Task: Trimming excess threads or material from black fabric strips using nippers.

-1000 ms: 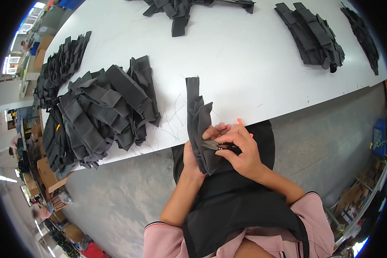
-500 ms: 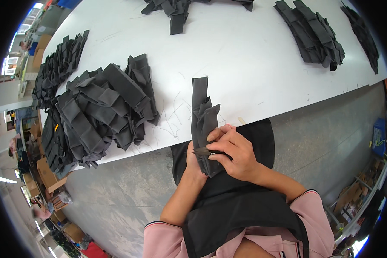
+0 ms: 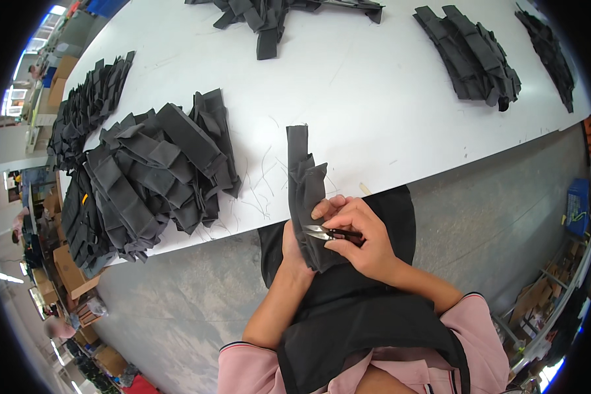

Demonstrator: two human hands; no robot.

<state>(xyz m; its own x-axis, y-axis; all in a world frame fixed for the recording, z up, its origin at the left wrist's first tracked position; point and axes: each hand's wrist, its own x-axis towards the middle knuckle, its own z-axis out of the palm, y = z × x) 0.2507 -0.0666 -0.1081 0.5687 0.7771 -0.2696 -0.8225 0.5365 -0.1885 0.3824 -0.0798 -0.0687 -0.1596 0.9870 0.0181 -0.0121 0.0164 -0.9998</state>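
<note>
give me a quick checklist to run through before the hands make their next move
1. Snips gripped by the right hand: ok, held between thumb and finger.
2. Cloth held by the left hand: ok, the hand lies behind its lower part.
3. Snips touching the cloth: cannot tell, they overlap it in this view.
4. Left fingers safe from the snips: cannot tell, the cloth hides part of that hand.
5. Table free of loose threads: not ok, several lie beside the pile.
6. Pile apart from the held cloth: ok.
</note>
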